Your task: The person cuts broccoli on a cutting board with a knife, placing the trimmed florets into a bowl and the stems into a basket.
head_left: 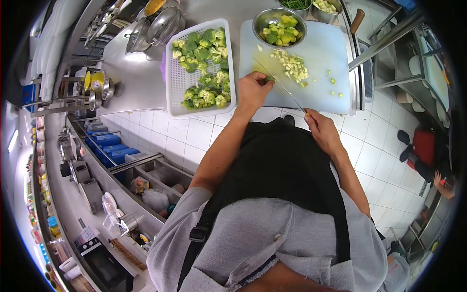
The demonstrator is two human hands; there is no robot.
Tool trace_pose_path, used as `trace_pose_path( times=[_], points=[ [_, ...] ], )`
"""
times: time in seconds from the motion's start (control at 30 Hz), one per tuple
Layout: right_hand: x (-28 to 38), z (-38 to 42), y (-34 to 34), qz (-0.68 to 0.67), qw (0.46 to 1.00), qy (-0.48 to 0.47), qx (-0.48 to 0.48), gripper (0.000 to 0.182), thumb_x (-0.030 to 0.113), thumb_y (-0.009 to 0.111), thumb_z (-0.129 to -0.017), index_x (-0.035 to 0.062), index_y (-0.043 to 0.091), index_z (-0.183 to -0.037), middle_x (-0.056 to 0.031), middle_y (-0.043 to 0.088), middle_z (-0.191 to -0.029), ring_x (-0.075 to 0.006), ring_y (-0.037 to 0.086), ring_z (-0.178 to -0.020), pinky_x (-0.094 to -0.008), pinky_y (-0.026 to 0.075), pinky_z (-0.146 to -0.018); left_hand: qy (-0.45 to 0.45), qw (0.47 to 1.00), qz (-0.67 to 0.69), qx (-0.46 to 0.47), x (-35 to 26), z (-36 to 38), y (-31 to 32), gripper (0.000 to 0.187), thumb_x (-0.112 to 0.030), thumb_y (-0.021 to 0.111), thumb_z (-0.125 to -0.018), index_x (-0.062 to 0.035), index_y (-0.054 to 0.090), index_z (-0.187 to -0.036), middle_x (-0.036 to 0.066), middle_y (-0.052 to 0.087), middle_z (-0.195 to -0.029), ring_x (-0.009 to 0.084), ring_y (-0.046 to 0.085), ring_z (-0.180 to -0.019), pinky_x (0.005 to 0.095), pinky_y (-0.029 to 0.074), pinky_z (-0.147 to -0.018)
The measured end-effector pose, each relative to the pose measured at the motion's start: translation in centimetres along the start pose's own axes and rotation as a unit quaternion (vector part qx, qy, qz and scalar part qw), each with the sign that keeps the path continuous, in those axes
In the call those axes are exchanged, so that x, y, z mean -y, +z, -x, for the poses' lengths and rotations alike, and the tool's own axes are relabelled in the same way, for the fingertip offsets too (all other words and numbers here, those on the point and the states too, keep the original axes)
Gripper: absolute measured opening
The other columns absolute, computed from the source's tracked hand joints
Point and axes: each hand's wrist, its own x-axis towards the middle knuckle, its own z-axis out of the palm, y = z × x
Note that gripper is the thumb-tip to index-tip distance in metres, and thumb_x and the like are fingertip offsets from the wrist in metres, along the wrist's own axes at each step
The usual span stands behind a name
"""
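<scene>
My right hand (321, 127) is wrapped round the handle of a knife (288, 93), whose blade runs slantwise over the near left part of a pale cutting board (323, 58). My left hand (255, 91) pinches a small green vegetable piece (268, 78) against the board, close beside the blade. Beyond the blade lies a heap of chopped pale-green pieces (294, 68), with several loose bits to its right. A steel bowl (257, 30) of green and yellow-green chunks stands at the board's far edge. Left of my left hand, a white perforated basket (171, 90) holds broccoli florets (204, 53).
Steel bowls of green beans (295, 3) and pale cubes (325, 6) stand at the far right. A wooden handle (357, 20) sticks out at the counter's right edge. Pans (165, 25) lie at the back left. Another person's hand (438, 180) shows at far right.
</scene>
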Motion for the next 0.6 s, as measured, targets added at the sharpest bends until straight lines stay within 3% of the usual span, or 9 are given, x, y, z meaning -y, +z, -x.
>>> trace_pose_path(
  times=[0.17, 0.27, 0.53, 0.6],
  points=[
    [0.0, -0.1, 0.3, -0.002, 1.0, 0.0, 0.0, 0.037, 0.027, 0.059, -0.109, 0.003, 0.067, -0.137, -0.0291, 0.074, -0.107, -0.0482, 0.07, -0.101, -0.049, 0.054, -0.089, 0.002, 1.0, -0.001, 0.004, 0.3, -0.1, 0.0, 0.03, -0.014, 0.091, -0.082, 0.0053, 0.08, -0.102, 0.016, 0.08, -0.087, 0.0172, 0.076, -0.075, 0.0309, 0.06, -0.071],
    [-0.7, -0.8, 1.5, 0.018, 0.998, -0.061, -0.028, 0.036, 0.026, 0.058, -0.11, 0.0029, 0.067, -0.135, -0.0282, 0.074, -0.104, -0.0481, 0.07, -0.099, -0.049, 0.054, -0.089, 0.013, 1.0, -0.002, -0.001, 0.6, 0.0, 0.2, 0.029, -0.013, 0.09, -0.082, 0.0056, 0.079, -0.102, 0.016, 0.08, -0.087, 0.0167, 0.075, -0.074, 0.0306, 0.06, -0.071],
    [0.8, -4.6, 1.1, -0.018, 0.999, 0.013, 0.036, 0.03, 0.023, 0.056, -0.11, 0.0009, 0.068, -0.125, -0.0289, 0.07, -0.095, -0.0503, 0.066, -0.091, -0.0499, 0.052, -0.083, -0.002, 0.999, 0.037, 0.006, -1.5, 2.1, -1.3, 0.024, -0.008, 0.088, -0.087, 0.0036, 0.076, -0.105, 0.012, 0.079, -0.088, 0.0141, 0.074, -0.078, 0.029, 0.059, -0.073],
    [0.6, -5.0, 0.9, -0.015, 1.0, 0.007, 0.024, 0.03, 0.024, 0.056, -0.11, 0.0004, 0.068, -0.125, -0.0288, 0.07, -0.094, -0.0497, 0.066, -0.089, -0.0498, 0.052, -0.082, 0.004, 0.992, 0.122, 0.006, -1.8, 2.6, -2.0, 0.025, -0.007, 0.086, -0.089, 0.0034, 0.075, -0.109, 0.01, 0.078, -0.092, 0.0136, 0.073, -0.082, 0.0274, 0.058, -0.074]
  ],
)
